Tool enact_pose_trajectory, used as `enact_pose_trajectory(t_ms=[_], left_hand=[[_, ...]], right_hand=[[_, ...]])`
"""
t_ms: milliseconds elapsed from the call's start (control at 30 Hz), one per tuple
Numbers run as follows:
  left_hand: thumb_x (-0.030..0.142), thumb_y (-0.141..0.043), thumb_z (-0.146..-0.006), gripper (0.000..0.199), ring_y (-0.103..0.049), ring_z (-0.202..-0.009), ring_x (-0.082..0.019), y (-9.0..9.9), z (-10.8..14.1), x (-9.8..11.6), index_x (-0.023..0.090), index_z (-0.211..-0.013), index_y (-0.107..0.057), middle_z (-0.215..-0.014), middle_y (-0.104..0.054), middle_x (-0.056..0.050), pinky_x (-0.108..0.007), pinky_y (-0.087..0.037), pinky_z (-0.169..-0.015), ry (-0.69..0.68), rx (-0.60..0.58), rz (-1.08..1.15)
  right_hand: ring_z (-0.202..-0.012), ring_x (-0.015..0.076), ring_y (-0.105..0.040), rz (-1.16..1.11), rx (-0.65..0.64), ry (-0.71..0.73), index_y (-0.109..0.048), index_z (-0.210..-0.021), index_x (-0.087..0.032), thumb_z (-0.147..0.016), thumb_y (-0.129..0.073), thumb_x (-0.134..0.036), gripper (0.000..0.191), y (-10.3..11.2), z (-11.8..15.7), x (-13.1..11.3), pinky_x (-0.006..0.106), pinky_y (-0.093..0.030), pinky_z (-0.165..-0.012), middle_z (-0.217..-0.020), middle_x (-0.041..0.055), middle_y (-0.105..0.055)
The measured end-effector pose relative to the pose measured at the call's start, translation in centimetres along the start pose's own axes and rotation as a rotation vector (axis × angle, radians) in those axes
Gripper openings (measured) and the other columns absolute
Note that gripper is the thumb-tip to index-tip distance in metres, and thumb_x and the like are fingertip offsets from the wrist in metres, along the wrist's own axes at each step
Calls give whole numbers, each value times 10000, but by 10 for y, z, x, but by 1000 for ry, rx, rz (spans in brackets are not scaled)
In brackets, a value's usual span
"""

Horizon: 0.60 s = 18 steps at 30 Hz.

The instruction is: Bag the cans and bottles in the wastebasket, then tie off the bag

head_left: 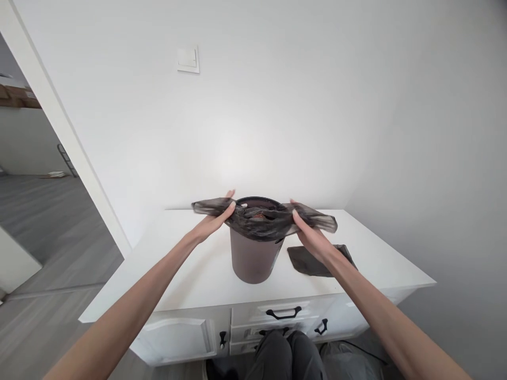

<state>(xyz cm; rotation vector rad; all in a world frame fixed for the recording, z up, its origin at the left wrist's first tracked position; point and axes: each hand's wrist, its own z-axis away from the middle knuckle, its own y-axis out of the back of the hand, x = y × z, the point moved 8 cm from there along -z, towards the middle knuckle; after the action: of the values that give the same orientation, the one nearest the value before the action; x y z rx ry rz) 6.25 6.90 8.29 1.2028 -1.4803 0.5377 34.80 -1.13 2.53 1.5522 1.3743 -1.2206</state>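
Observation:
A mauve-brown bin [252,258] stands upright on the white cabinet top. A thin black plastic bag [263,226] stretches across the front of its mouth, its ends sticking out on both sides. My left hand [217,217] pinches the bag at the bin's left rim, thumb on top. At the right rim my right hand [307,232] grips the bag between thumb and fingers. Something orange, too small to make out, shows in the bin's opening. A folded dark plastic piece [312,262] lies flat on the cabinet, partly behind my right forearm.
The white cabinet [190,295] has black handles and stands against a wall with a light switch [188,59]. A doorway opens at the left. My knees are below the cabinet's front edge, beside a translucent plastic bag [348,364] on the floor.

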Motion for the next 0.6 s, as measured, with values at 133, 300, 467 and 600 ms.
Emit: enact_pose_trajectory(t_ms=[133, 300, 467, 600], left_hand=[[652, -695, -890, 498, -411, -1541, -300, -13, -24, 23, 300, -1233, -774, -1546, -592, -45, -406, -309, -1279, 36, 3, 227], [454, -612, -1008, 295, -567, -1411, -270, -17, -36, 40, 199, -1077, -743, -1425, -687, -111, -407, -412, -1203, 9, 101, 583], [156, -469, -1028, 301, -737, -888, -141, -15, -45, 43, 208, -735, -514, -868, -728, -24, -344, -551, -1004, 120, 202, 975], [107, -467, -1015, 337, -372, -429, -57, -20, -50, 59, 208, -695, -438, -545, -310, 90, -210, -499, -628, 143, 218, 908]], right_hand=[[-1446, 272, -537, -18, 6, 8, -746, -1245, -278, -913, -638, -717, 561, -13, -35, -26, 457, -373, -1268, -1386, 45, -708], [-1394, 269, -589, -297, -32, 85, -718, -1102, -258, -943, -634, -647, 429, -28, -53, -52, 453, -475, -1195, -1363, 77, -717], [-859, 162, -731, -527, 65, 46, -587, -925, -265, -993, -595, -424, 174, -24, -68, -51, 350, -595, -993, -760, -21, -644], [-454, 109, -345, -270, 73, -35, -492, -830, -263, -1000, -537, -429, 242, -34, -83, -50, 249, -502, -571, -568, -109, -255]])
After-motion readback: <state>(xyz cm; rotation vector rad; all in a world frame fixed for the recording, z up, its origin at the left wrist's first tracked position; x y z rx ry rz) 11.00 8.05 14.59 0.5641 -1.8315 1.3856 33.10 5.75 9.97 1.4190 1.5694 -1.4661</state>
